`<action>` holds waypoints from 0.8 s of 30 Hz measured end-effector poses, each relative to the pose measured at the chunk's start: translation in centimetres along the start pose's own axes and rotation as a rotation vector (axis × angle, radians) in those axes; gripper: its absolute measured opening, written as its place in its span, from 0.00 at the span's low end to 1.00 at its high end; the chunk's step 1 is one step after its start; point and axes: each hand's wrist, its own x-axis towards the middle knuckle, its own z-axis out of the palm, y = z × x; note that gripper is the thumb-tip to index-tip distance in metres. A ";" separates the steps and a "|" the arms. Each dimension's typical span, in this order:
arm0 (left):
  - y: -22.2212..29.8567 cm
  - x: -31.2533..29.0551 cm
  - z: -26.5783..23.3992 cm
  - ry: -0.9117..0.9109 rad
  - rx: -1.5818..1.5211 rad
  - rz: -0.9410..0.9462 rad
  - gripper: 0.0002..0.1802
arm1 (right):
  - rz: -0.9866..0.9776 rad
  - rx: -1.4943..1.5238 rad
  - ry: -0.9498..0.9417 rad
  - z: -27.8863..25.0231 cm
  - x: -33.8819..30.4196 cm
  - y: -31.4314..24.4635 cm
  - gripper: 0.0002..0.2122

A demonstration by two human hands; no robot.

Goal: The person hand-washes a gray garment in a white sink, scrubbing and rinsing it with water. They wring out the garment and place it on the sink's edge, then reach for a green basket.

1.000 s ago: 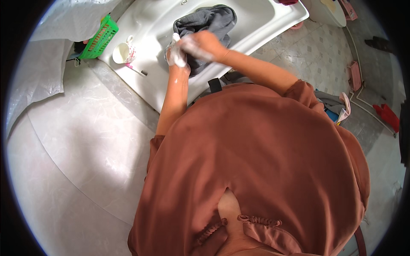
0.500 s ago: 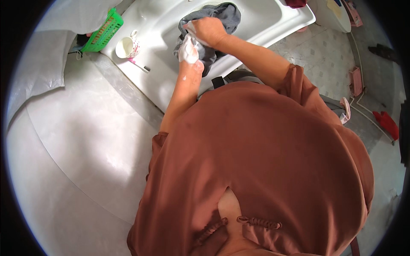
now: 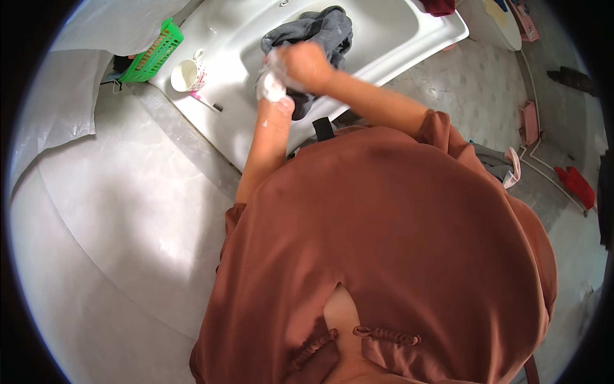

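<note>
Gray cloth: the gray cloth (image 3: 329, 32) lies bunched up in the white sink (image 3: 377, 32), with part of it under and beside the two hands
Left hand: the left hand (image 3: 270, 79) is at the near-left side of the gray cloth, with white foam (image 3: 275, 91) on it; I cannot tell if its fingers are open or closed
Right hand: the right hand (image 3: 306, 67) is over the gray cloth, right beside the left hand; its fingers are blurry, so I cannot tell if they grip
Cup: a white cup (image 3: 187, 75) with red marks is on the left part of the sink, and a thin pink-and-dark stick (image 3: 218, 107) lies near it
Basket: a green plastic basket (image 3: 157, 54) is past the cup, farther left
Dark red cloth: the dark red cloth (image 3: 440, 6) is at the sink's far right edge
</note>
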 end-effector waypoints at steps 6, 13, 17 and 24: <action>0.7 0.7 1.0 -0.197 0.116 0.281 0.16 | 0.463 1.152 -0.129 -1.5 0.9 5.7 0.20; 2.0 -0.3 1.5 -0.075 0.108 0.104 0.06 | 0.391 1.230 -0.088 -1.2 0.3 6.5 0.12; 2.9 -0.5 1.8 -0.095 0.364 0.068 0.04 | 0.330 1.130 -0.204 -1.7 -0.1 7.1 0.13; 1.1 0.3 -1.2 0.075 1.247 0.563 0.16 | 0.069 0.009 -0.357 -0.1 -3.6 9.4 0.42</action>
